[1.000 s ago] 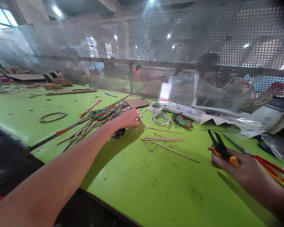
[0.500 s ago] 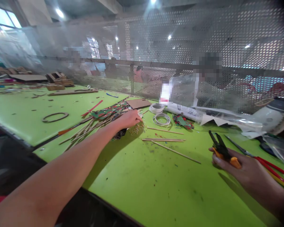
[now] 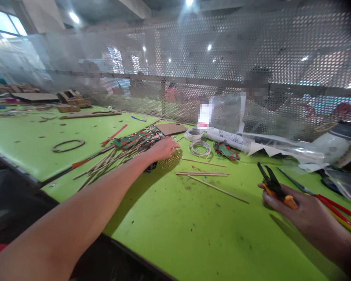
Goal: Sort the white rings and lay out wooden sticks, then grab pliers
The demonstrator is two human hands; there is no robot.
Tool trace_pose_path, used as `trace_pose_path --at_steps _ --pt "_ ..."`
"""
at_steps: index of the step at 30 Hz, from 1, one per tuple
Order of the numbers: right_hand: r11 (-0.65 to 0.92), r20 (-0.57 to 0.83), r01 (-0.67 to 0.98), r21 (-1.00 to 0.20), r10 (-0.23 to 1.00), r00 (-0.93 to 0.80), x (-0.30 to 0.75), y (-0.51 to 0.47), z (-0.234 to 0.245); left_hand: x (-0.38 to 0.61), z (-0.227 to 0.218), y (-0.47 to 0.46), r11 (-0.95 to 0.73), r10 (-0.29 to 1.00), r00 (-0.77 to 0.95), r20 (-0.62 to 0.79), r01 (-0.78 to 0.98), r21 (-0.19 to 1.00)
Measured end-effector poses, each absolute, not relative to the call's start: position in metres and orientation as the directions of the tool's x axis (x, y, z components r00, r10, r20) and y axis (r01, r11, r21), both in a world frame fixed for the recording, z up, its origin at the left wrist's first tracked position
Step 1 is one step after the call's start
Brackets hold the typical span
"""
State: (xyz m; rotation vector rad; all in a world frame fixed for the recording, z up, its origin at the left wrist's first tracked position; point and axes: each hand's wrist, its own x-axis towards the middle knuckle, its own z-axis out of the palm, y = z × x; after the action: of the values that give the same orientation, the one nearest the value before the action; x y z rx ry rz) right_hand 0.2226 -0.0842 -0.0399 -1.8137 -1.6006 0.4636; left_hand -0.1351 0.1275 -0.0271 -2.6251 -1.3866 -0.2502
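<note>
My left hand (image 3: 167,148) reaches across the green table to a cluster of small gold beads or bead-tipped pieces (image 3: 172,160). Its fingers are curled together, and whatever is between them is too small or hidden to make out. Under and beside that forearm lies a bundle of thin wooden sticks (image 3: 105,164) with green and red patterned strips (image 3: 136,138). In my right hand (image 3: 298,203) I hold pliers (image 3: 273,186) with dark jaws parted and orange handles, above the table's right side. Several loose sticks (image 3: 203,174) lie between my hands.
Two white rolls of tape or cord (image 3: 200,148) sit near the mesh partition (image 3: 178,89). Red-handled scissors (image 3: 333,203) lie at the right, below a plastic-wrapped roll (image 3: 228,138). An oval ring (image 3: 68,145) and cardboard pieces (image 3: 90,114) are on the left.
My left hand has shifted slightly to the right over the gold beads. My right hand stays in place with the pliers, their jaws still parted.
</note>
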Motion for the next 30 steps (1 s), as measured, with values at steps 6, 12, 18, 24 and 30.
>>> trace_pose_path --at_steps 6,12,18,24,30 --pt "-0.037 0.183 0.719 -0.694 0.957 0.226 0.222 -0.0836 -0.0421 -0.1331 -0.0329 0.1334 -0.573 0.793 0.567 0.224 0.819 -0.045" --pt "-0.032 0.16 0.705 -0.708 0.966 0.204 0.2245 -0.0828 -0.044 -0.1349 -0.0336 0.1319 -0.541 0.805 0.523 0.279 0.841 -0.015" --pt "-0.034 0.165 0.708 -0.706 0.964 0.21 0.224 -0.083 -0.0444 -0.1365 -0.0338 0.1328 -0.542 0.804 0.52 0.288 0.841 -0.005" --pt "-0.034 0.169 0.71 -0.703 0.962 0.214 0.2235 -0.0829 -0.0447 -0.1364 -0.034 0.1346 -0.568 0.792 0.549 0.265 0.823 -0.006" --pt "-0.049 0.146 0.715 -0.698 0.967 0.208 0.2243 -0.0828 -0.0438 -0.134 -0.0346 0.1344 -0.557 0.796 0.543 0.267 0.83 -0.028"
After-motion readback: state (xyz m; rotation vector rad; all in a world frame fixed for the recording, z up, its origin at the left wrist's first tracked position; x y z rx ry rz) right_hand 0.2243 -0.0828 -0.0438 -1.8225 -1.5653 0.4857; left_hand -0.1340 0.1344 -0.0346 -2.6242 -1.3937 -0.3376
